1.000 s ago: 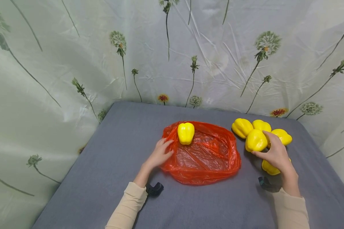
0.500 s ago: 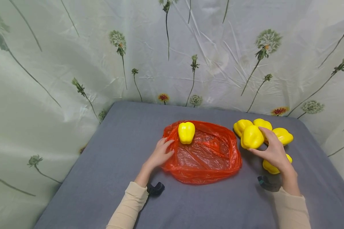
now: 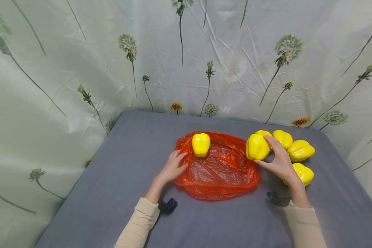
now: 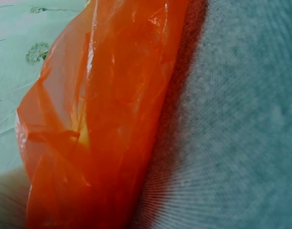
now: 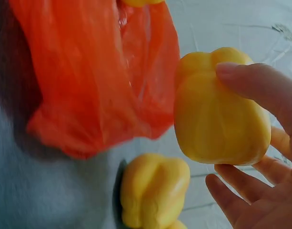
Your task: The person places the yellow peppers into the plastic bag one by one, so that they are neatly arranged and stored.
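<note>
In the head view my right hand (image 3: 279, 159) grips a yellow bell pepper (image 3: 258, 146) between thumb and fingers, at the right rim of a red plastic bag (image 3: 224, 193). The right wrist view shows this pepper (image 5: 219, 114) from close by, held upright by its sides. Inside the bag at its far left lies another yellow bell pepper (image 3: 201, 145). My left hand (image 3: 172, 166) holds the bag's left rim, with thumb and fingers over the edge. In the left wrist view the red film (image 4: 107, 109) covers most of that hand.
Several more yellow peppers (image 3: 300, 150) lie to the right of the bag on the grey cloth-covered table (image 3: 121, 148). A pale curtain with dandelion prints (image 3: 161, 55) hangs behind and beside the table. A black wrist mount (image 3: 167, 205) is on the left wrist.
My right hand has lifted one pepper from the group and carried it left to the bag's right rim. The left hand and the bag have stayed in place.
</note>
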